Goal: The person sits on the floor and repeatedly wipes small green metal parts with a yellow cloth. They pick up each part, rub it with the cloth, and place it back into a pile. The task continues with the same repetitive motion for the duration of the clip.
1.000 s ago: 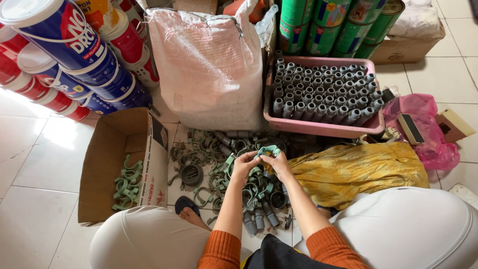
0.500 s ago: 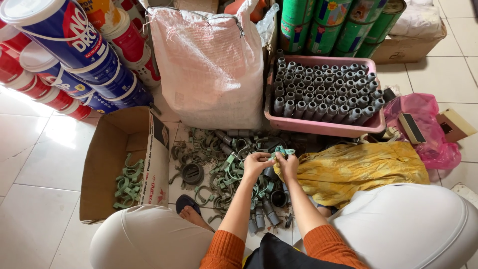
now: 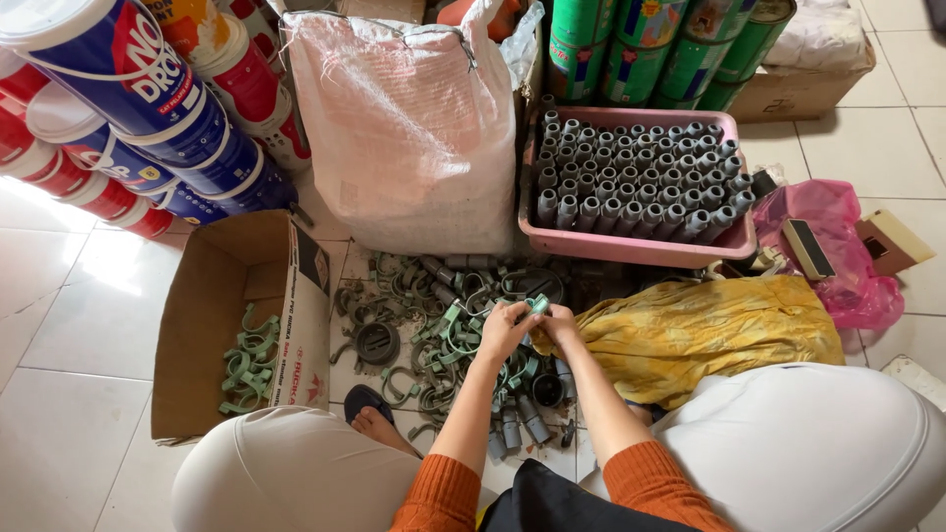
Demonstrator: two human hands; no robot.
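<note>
Green pipe clip (image 3: 539,303) sits gripped between left hand (image 3: 505,327) and right hand (image 3: 559,323) fingertips.

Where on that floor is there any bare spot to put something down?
Bare tile lies left of the cardboard box, below the paint cans. More shows at the far right, beyond the pink bag. Between box and yellow cloth it is crowded: a pile of green clips surrounds both hands, left and right.

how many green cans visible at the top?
4 green cans: they stand in a row behind the pink tray, at and. More may be hidden behind or out of frame.
</note>
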